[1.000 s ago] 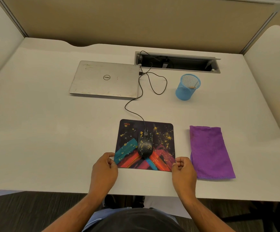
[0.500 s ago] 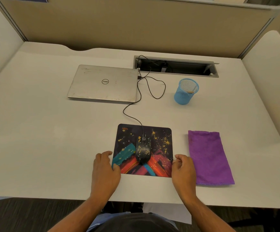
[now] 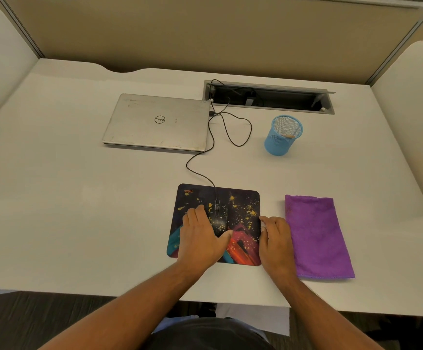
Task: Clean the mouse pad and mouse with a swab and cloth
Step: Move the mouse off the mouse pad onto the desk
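Observation:
A dark mouse pad [image 3: 243,205] with bright paint streaks lies near the desk's front edge. A black wired mouse [image 3: 218,218] speckled with yellow sits on its middle. My left hand [image 3: 202,236] rests on the mouse's left side, fingers spread, thumb curled under its rear. My right hand [image 3: 274,238] lies on the pad's right edge, fingers loosely curled and empty. A folded purple cloth [image 3: 316,236] lies just right of the pad. A swab stick shows inside the blue mesh cup [image 3: 282,136] further back.
A closed silver laptop [image 3: 157,122] sits at the back left. The mouse cable [image 3: 200,170] loops from it toward the pad. An open cable tray [image 3: 268,97] is cut into the desk's rear. Beige partition walls enclose the desk.
Both hands have moved forward from the pad's front corners. My left hand went onto the mouse and my right slid up along the pad's right edge.

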Tool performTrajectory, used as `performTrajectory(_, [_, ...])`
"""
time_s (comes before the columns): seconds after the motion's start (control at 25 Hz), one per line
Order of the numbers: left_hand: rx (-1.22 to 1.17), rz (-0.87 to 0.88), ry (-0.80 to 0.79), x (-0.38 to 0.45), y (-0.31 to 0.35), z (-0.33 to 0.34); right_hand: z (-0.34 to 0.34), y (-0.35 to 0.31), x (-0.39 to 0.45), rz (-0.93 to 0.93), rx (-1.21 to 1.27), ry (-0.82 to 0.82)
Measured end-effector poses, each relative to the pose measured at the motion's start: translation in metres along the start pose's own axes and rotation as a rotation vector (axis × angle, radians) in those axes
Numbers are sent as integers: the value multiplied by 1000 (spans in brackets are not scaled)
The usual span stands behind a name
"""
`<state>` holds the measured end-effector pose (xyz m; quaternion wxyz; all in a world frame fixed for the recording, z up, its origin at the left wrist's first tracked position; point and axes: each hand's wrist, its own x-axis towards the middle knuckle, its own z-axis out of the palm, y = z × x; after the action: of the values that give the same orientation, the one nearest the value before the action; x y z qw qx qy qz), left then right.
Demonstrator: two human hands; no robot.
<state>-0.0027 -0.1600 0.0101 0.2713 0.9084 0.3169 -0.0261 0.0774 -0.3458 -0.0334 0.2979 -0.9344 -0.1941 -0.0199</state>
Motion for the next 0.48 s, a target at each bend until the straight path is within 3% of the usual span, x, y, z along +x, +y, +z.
performTrajectory(0.48, [-15,-47,43,5,8,11,7,8,-2,-61,-42,31])
